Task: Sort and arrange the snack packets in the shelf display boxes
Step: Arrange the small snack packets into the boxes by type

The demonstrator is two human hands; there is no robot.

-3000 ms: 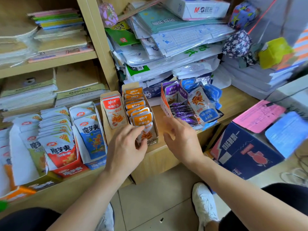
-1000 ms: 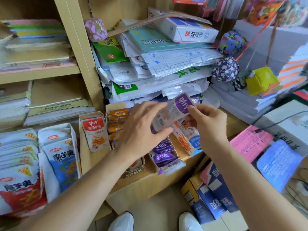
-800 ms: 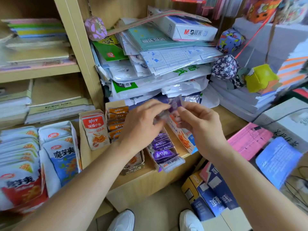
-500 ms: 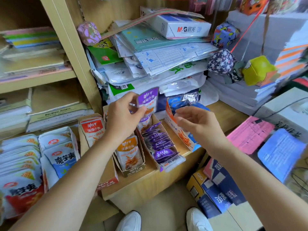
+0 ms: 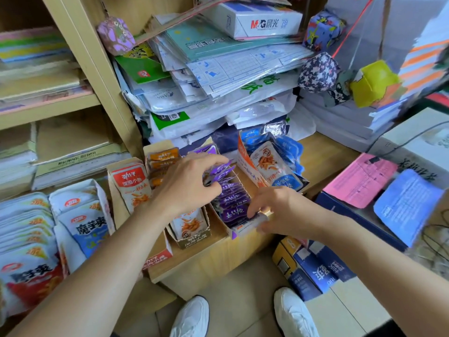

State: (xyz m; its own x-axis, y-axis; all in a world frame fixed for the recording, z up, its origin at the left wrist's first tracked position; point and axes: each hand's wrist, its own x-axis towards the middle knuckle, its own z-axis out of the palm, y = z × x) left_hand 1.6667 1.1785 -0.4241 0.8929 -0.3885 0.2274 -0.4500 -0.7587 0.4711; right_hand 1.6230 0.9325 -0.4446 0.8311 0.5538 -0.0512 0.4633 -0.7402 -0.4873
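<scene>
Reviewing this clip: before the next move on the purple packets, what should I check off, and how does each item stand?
1. Left hand on the rear purple packets: ok, fingers and thumb pinch them.
2. Right hand at the purple box front: ok, touching; whether it grips, cannot tell.
3. Purple packets in one row inside their box: ok.
4. Rear purple packets seated level: not ok, they stick up tilted.
5. Blue packets tidy in their box: not ok, loosely bunched.
6. Orange packets in order: cannot tell, partly hidden by the left hand.

Head-worn camera looks steeply down, close over a shelf (image 5: 218, 254).
</scene>
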